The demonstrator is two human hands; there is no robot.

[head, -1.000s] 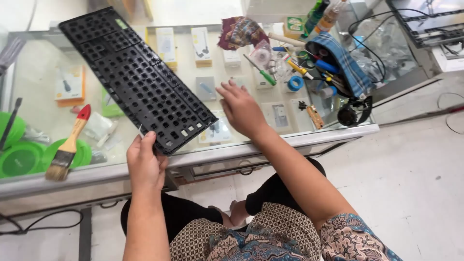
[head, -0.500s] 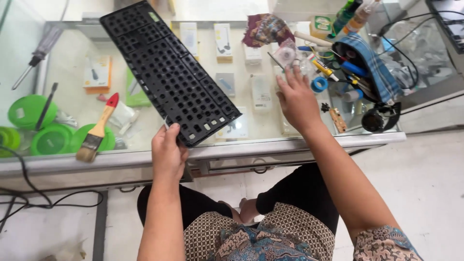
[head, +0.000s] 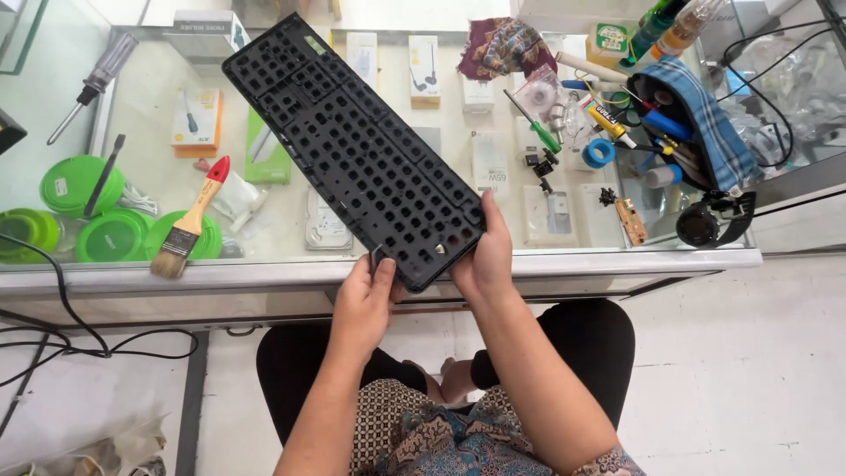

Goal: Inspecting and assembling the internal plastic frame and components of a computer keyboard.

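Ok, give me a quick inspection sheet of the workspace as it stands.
Surface: glass counter, small boxes visible under the glass.
Job's things: black keyboard frame, keycaps off, held tilted over the counter.
Clutter: paintbrush, green lids, screwdriver, blue pouch of tools, tape roll, cloth.
Grippers: left hand and right hand each grip the frame's near end.
Cables: black cable hanging at the left.
Surroundings: white floor.

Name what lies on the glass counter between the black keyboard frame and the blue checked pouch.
In the head view, between the keyboard frame and the pouch lie a green-handled screwdriver, a blue tape roll and small black parts.
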